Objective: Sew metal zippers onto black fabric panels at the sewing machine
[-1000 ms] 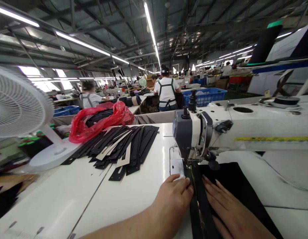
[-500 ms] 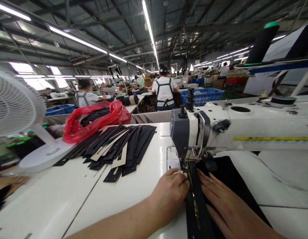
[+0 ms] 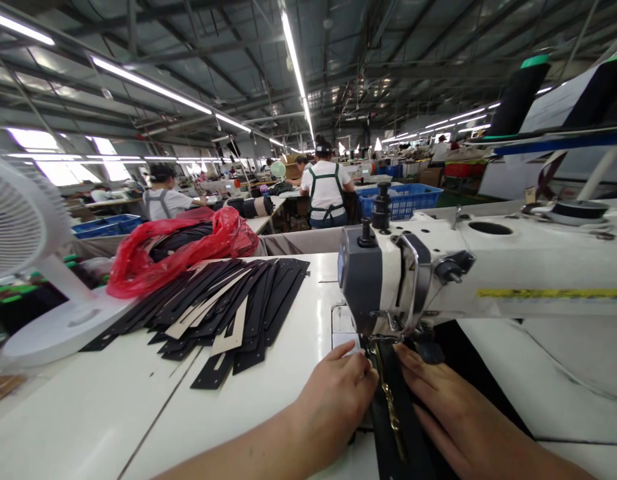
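Observation:
A black strip with a gold-toothed zipper runs lengthwise under the presser foot of a white sewing machine. Along the strip's left edge, close to the needle area, my left hand has its fingers curled and pinched at the edge. Flat on the black material to the right of the zipper lies my right hand, its fingers stretched toward the foot. Under and beyond this hand, a wider black fabric piece spreads across the table. The fingertips of my left hand partly hide what they grip.
Black slotted strips lie in a fanned pile on the white table, left of the machine. Behind them is a red plastic bag; a white fan stands far left. Co-workers sit ahead, near a blue crate.
The camera view has shifted slightly, so the machine and pile sit lower in the picture. The zipper has moved a little toward the needle, both hands staying beside it.

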A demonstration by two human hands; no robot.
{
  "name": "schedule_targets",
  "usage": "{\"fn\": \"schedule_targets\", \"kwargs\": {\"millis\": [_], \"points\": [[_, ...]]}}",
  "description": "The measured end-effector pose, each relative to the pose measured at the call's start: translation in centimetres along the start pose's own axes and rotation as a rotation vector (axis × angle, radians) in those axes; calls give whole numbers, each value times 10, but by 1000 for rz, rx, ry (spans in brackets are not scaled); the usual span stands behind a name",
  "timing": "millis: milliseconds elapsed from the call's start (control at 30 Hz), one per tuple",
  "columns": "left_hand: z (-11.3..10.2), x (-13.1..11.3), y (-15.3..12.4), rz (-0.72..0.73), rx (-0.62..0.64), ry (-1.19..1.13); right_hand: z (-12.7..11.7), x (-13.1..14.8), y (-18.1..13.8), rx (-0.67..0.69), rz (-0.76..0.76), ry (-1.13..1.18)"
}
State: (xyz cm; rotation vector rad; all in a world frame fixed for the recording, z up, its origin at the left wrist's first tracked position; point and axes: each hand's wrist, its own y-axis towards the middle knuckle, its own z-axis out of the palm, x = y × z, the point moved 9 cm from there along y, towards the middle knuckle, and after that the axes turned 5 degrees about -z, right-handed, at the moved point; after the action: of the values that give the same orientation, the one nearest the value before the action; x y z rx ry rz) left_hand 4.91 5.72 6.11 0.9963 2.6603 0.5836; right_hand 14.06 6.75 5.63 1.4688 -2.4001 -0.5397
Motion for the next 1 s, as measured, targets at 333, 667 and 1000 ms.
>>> {"fn": "schedule_targets", "kwargs": {"millis": [333, 667, 1000], "points": [[3, 14, 9, -44, -3, -48, 4, -14, 11, 13, 42, 36], [7, 16, -7, -265, 48, -102, -1, -8, 20, 76, 150, 179], [1, 4, -9, -240, -23, -52, 5, -26, 32, 17, 245, 299]]}}
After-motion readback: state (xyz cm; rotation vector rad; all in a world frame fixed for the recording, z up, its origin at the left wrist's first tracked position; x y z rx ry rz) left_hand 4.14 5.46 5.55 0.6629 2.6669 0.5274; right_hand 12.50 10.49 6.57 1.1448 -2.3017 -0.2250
